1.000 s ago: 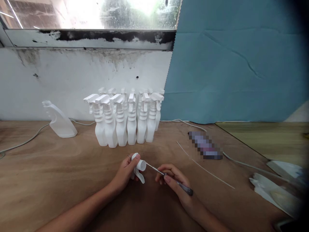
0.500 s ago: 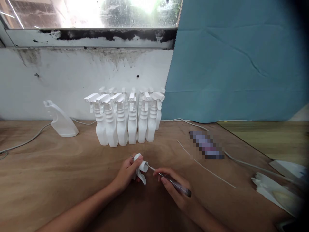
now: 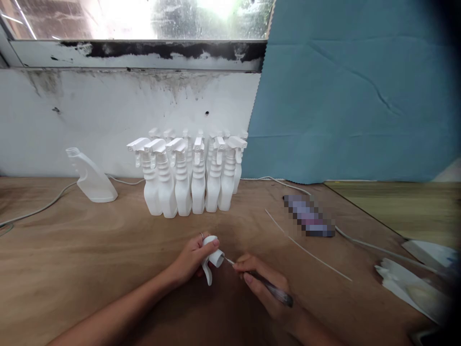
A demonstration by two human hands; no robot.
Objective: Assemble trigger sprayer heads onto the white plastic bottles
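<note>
Holding in left hand [image 3: 194,255], above brown wooden tabletop [image 3: 90,250]: white plastic trigger-spray head [image 3: 213,256] with round collar [image 3: 218,260]. Grasping in right hand [image 3: 269,274]: slim metal-shafted tool [image 3: 272,288] with dark handle; aiming its shaft at the collar's opening. Showing farther back: upright cluster of white plastic spray bottles [image 3: 184,192].
</note>
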